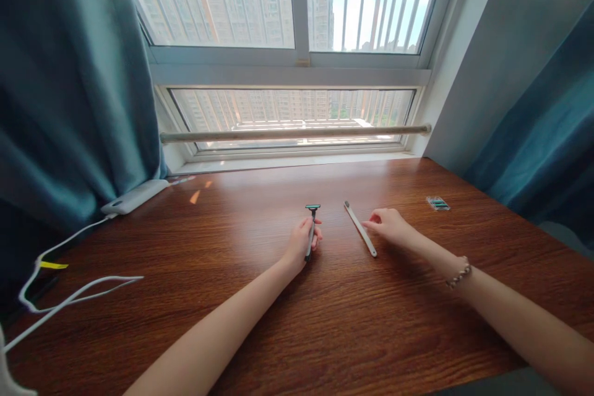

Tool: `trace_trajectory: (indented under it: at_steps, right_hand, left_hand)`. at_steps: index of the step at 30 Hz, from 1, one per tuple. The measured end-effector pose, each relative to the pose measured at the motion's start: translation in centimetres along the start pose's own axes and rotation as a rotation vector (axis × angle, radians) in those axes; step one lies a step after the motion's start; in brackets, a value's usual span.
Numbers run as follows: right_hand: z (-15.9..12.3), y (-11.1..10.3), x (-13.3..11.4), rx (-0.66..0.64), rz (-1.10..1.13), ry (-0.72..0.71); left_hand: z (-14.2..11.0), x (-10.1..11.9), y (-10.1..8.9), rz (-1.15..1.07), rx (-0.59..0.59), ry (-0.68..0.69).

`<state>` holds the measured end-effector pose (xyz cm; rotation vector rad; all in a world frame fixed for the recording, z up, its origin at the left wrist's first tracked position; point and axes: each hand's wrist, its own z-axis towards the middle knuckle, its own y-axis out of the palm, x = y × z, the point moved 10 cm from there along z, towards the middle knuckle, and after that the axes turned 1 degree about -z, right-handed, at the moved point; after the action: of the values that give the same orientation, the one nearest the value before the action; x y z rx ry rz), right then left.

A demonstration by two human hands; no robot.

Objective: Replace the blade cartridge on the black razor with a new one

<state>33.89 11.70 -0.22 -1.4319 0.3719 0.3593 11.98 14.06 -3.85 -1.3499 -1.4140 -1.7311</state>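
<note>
My left hand (302, 242) is closed around the dark handle of a razor (312, 213), whose green head points toward the window and rests on the wooden table (288, 322). My right hand (392, 226) lies just to the right of a white toothbrush (360, 228), fingertips touching its handle, fingers loosely bent. The toothbrush lies flat on the table, bristle end toward the window. A beaded bracelet (459, 273) is on my right wrist.
A small pack of green razor cartridges (437, 203) lies at the far right. A white power bank (134, 196) with a white cable (69, 297) sits at the left, beside teal curtains (69, 93). A rail (294, 133) runs across the window.
</note>
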Motion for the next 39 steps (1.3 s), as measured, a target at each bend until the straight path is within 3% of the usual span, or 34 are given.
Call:
trace_trajectory:
  at_steps: [3,7,10,16,19,22,33,36,39]
  right_hand:
    - [-0.5,2.8,-2.2,0.015,-0.059,0.044]
    - [-0.5,2.5,-1.0,0.056,-0.125,0.09]
    - [-0.9,0.2,2.2,0.11,-0.179,0.136]
    - [-3.4,-5.5,11.8,0.241,-0.271,0.319]
    - [-4.6,-7.2,15.2,0.307,-0.294,0.391]
    - [-5.3,-7.9,17.1,0.34,-0.312,0.43]
    - [-6.6,-9.3,19.0,0.393,-0.331,0.472]
    - [-7.0,-9.8,18.1,0.426,-0.31,0.459]
    - [-7.2,-10.4,15.7,0.49,-0.279,0.422]
  left_hand:
    - [0.0,-0.1,-0.2,0.007,0.004,0.008]
    - [0.1,-0.2,-0.3,0.017,0.006,0.011]
    - [0.0,-0.2,-0.3,0.019,-0.001,0.014]
    - [0.0,-0.2,0.0,0.037,-0.021,0.012]
    - [0.0,-0.2,0.0,0.049,-0.02,0.012]
    - [0.0,-0.2,0.1,0.053,-0.015,0.008]
    - [-0.2,0.0,0.3,0.017,0.002,-0.006]
    - [-0.3,-0.1,0.3,0.006,-0.004,-0.012]
    - [-0.3,-0.4,0.6,-0.004,-0.022,-0.025]
